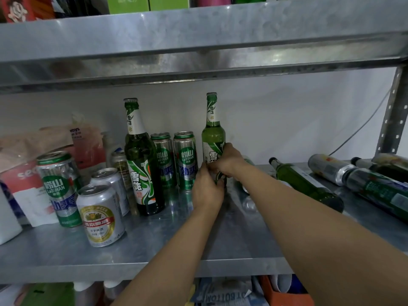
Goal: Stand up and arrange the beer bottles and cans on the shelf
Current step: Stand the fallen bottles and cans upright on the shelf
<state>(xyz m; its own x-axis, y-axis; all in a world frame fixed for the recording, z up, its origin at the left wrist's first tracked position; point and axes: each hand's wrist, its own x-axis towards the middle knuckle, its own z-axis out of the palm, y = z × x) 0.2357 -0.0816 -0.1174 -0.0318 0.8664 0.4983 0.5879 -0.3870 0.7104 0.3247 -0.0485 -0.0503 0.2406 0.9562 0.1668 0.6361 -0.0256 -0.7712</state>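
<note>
If those hands let go before the base sits flat on the slick metal shelf (154, 250), that tall bottle (213, 133) could tip into the two green cans (185, 160) just to its left, or down onto the bottle lying on its side (304, 184) to its right, which looks free to roll. Both the left hand (206, 191) and the right hand (229, 161) are wrapped round its lower half, the left one lower down. It's green glass, capped, with a white collar and a green-and-white label, standing upright near the back wall (287, 118).
</note>
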